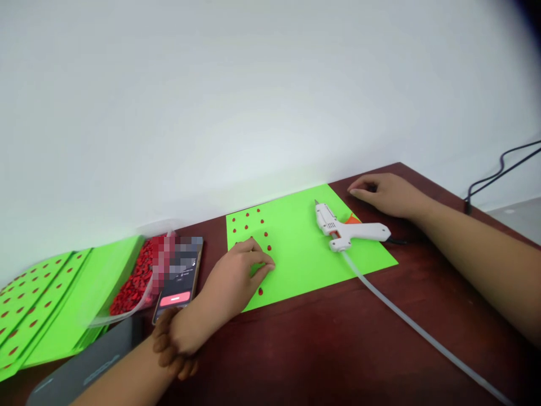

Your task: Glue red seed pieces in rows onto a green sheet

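A dark reddish-brown tabletop (321,349) with a soft sheen runs along a plain pale wall (262,101), which looks brightest around its middle. The table's far right corner shows; beyond it are dark cables (502,169) and a strip of pale grey floor (515,225).

A bright green sheet (304,276) lies flat on the table, its far edge close to the wall. Small red pieces (269,248) dot its left part, and 1 sits by its near edge. On its right part a white glue gun (357,231) lies on its side, nozzle toward the far side, handle reaching past the sheet's right edge. A long translucent stick (422,332) runs from its back end to the near right.

The left hand (240,270), a brown bead bracelet (164,341) at its wrist, is over the sheet's left part, thumb and forefinger tips narrowly together; I cannot tell if they hold anything. The right hand (389,194) rests on bare tabletop at the far right, fingers loosely curled, with a gap between thumb and forefinger.

On the left are a phone (186,279), a clear container (141,304) of red pieces, stacked green sheets (101,276), some red-dotted, and a dark grey object (67,369) nearest.
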Tool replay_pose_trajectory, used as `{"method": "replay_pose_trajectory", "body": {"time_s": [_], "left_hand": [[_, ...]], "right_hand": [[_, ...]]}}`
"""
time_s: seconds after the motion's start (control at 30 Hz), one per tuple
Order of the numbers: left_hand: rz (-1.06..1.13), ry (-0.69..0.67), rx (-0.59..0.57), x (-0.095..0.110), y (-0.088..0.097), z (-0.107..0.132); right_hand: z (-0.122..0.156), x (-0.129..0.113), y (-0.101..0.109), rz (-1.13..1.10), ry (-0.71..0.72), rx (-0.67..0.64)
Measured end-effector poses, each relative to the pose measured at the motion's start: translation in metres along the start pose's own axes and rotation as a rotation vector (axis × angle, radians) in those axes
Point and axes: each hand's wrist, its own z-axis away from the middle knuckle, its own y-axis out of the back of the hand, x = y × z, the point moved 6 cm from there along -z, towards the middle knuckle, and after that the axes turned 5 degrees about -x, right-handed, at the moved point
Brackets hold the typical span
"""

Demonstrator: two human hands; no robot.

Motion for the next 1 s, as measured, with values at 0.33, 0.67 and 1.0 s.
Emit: {"method": "replay_pose_trajectory", "body": {"time_s": [0.33,0.67,1.0], "left_hand": [[-0.078,-0.015,0.036,-0.002,-0.006,-0.003],[-0.230,-0.062,0.147,-0.001,-0.001,0.003],[-0.469,-0.253,0.181,0.018,-0.009,0.021]], "right_hand": [[0.001,-0.003,0.001,-0.003,-0.008,0.005],[0.000,-0.002,0.000,-0.005,-0.008,0.007],[0.000,-0.002,0.000,0.003,0.000,0.006]]}}
